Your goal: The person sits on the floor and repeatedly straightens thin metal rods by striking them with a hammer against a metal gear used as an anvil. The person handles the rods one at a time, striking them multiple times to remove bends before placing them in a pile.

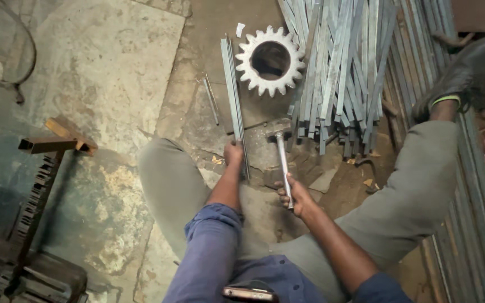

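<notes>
Sitting on the floor with legs spread, you have a rusty metal stand (40,168) off to your left. Your left hand (233,154) is closed around the near end of a bundle of flat steel strips (234,104), which lies on the ground pointing away from you. Beyond it rests a big toothed gear (270,60). Your right hand (294,195) is wrapped tight on a hammer (283,160), its head down on the floor, beside a heap of strips (343,73).
</notes>
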